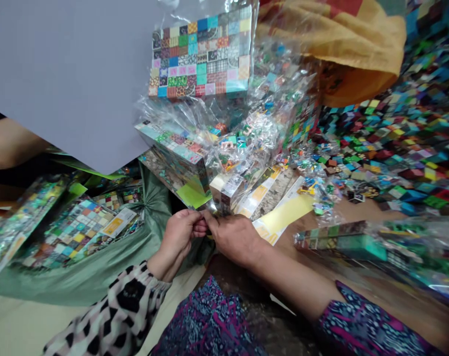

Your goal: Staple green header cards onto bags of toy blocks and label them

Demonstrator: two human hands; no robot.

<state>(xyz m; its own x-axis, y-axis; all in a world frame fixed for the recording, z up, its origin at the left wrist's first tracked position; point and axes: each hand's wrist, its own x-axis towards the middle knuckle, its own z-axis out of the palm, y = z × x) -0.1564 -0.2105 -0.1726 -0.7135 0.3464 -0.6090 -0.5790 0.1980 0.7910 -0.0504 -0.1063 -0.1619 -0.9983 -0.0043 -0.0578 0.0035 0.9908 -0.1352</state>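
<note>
Both hands meet at the front of the work area, their fingertips pinched together. My left hand [178, 235], below a black-and-pink patterned sleeve, is closed with thumb and forefinger touching. My right hand [237, 240] is closed too, its fingers bent towards the left fingertips. Whatever lies between them is too small or hidden to make out. Just beyond them stand a long block of patterned cubes [176, 148] with a lime-green paper [194, 195] on its end, and a small brown-grey block [227, 190]. Yellow-and-white printed strips [279, 210] lie by my right hand.
A clear bag [242, 118] of small colourful pieces and a patterned cube block [200, 59] stand behind. Loose cubes [394, 158] are heaped at right under yellow cloth [357, 44]. A blurred pack [394, 247] lies right. A green sack [98, 262] holds packs at left, below a grey panel [79, 74].
</note>
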